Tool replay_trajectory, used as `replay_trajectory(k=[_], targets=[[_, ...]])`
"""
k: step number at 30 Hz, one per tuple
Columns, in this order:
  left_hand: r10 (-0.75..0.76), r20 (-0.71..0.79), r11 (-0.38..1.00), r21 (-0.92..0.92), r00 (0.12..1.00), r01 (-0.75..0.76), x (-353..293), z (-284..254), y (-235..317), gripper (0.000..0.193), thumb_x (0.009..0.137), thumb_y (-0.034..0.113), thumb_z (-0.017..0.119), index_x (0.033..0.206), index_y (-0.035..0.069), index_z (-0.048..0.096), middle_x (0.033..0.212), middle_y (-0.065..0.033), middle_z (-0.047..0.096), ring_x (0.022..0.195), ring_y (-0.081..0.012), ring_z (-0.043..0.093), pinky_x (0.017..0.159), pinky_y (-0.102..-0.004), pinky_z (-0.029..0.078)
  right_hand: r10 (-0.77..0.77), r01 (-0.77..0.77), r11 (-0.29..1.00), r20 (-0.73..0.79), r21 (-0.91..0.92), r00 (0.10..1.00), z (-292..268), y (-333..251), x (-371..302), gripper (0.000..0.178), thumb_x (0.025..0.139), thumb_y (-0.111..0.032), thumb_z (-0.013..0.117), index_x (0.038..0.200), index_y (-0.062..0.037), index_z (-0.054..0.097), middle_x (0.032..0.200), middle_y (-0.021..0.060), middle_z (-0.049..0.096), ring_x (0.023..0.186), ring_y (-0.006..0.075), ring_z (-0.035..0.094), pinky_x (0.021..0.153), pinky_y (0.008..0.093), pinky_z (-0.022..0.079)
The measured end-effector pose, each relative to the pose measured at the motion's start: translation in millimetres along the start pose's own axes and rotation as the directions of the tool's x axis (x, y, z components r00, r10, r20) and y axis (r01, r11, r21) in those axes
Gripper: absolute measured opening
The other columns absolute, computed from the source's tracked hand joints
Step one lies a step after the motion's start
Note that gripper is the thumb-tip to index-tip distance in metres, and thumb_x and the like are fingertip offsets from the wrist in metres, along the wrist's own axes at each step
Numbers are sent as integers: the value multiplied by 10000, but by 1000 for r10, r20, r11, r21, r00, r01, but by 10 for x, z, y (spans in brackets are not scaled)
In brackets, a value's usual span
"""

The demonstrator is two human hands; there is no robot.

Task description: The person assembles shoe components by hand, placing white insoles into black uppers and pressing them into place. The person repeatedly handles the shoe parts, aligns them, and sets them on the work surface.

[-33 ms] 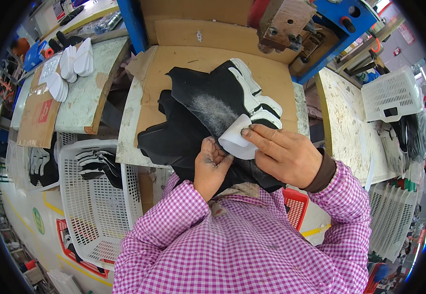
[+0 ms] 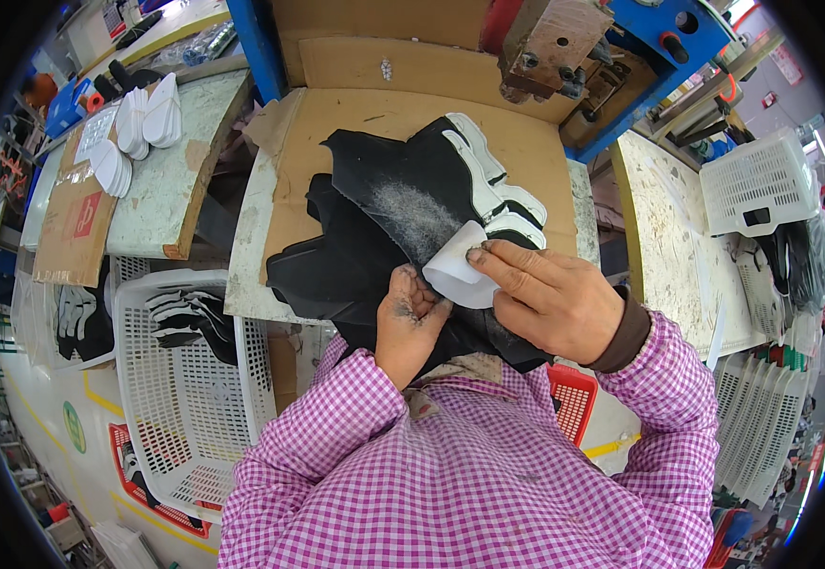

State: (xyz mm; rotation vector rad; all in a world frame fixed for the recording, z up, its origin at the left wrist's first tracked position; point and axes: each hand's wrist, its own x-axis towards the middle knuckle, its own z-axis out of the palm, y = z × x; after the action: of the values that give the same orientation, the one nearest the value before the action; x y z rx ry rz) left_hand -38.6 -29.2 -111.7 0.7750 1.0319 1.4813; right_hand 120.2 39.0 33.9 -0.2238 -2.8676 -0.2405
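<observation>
Dark, flat pieces of soft material lie stacked in front of me, the top black piece [image 2: 370,171] carrying a pale grey dusty patch. White curved panels [image 2: 474,175] run along its far right edge. My left hand [image 2: 409,321] is closed at the near edge of the black piece, thumb up and fingers curled in; dark smudges mark its skin. Between the thumb and fingers of my right hand [image 2: 555,299] is a curled white sheet [image 2: 460,275], bent over the black piece's right edge. The right thumb and the undersides of the fingers are partly hidden.
Cardboard [image 2: 289,218] covers the worktable, below a blue-framed machine with a metal head [image 2: 555,47]. At left stand a white basket [image 2: 132,379] with black-and-white pieces and a bench with stacked white cutouts [image 2: 161,114]. Another white basket [image 2: 759,180] sits on the right bench.
</observation>
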Motion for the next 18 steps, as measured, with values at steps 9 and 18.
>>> replay_trajectory(k=[9,18], targets=[[-16,117,998,61,993,9,-50,-155,18,391,771,-148,540,1113,-12,407,1010,-84,551,941,-139,572,838,-260,475,13,-13,1000,16,11,1000,30,-10,-46,130,681,-113,651,731,-2,604,1150,203,598,1064,291,592,755,310,540],[-260,310,962,-2,915,274,355,-361,336,510,702,-75,570,1203,-8,497,1124,-113,596,1003,-223,604,814,-314,516,21,-24,997,48,71,999,134,-67,-153,158,692,-121,659,686,-1,556,1239,238,559,1136,301,583,829,310,550]])
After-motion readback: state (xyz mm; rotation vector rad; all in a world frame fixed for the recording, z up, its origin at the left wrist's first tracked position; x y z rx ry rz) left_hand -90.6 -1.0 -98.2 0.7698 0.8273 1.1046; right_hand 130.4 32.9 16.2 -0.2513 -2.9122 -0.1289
